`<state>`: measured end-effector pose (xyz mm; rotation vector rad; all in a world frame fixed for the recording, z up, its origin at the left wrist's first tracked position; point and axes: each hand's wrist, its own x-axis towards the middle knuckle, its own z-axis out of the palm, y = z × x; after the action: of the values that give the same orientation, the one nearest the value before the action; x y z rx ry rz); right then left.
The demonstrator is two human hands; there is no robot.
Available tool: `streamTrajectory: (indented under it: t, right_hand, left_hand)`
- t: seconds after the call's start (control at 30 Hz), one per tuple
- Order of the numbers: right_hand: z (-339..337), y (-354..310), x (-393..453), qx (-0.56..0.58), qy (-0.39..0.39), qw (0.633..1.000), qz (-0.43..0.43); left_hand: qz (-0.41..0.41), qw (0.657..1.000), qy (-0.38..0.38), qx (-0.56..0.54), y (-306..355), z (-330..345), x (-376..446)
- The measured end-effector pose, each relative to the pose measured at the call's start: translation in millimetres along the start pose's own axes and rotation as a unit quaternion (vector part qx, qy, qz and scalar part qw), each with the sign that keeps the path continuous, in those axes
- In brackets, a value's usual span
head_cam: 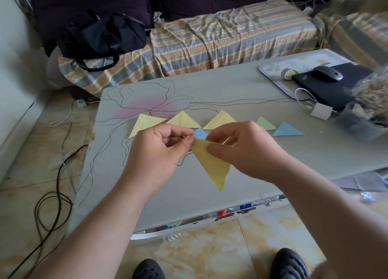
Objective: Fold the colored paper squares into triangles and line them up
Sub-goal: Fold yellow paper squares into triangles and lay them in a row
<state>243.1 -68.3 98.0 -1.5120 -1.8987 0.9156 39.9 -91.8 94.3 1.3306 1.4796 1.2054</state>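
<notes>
On the grey table [231,93] a row of folded triangles lies: three yellow triangles [183,120], a green triangle [265,123] and a blue triangle [287,130]. Above its near half the left hand [157,152] and right hand [241,148], fingers curled, both pinch the top edge of a folded yellow paper [212,165] pointing downward. A small blue paper [199,133] peeks between the two hands.

A pale counter [210,194] with a flower drawing carries a row of folded triangles: three yellow [147,123], one green [265,123], one blue [286,130]. A patterned tray [270,68] sits far right.
</notes>
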Motion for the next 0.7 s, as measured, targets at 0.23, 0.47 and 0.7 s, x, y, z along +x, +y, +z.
streamTrajectory:
  t: [0.23, 0.47, 0.7]
  right_hand:
    - [6.4, 0.6, 3.6, 0.032, 0.016, 0.999, -0.002]
    - [13.2, 2.0, 9.1, 0.028, -0.023, 0.999, 0.028]
    - [18.7, 0.9, 10.0, 0.063, -0.041, 0.996, 0.052]
  left_hand:
    - [0.004, 1.0, -0.005, 0.004, 1.3, 1.1, -0.7]
    - [0.091, 0.981, -0.008, 0.17, -6.6, 4.4, -0.7]
    - [0.045, 0.993, -0.06, 0.091, -11.7, 2.5, 5.7]
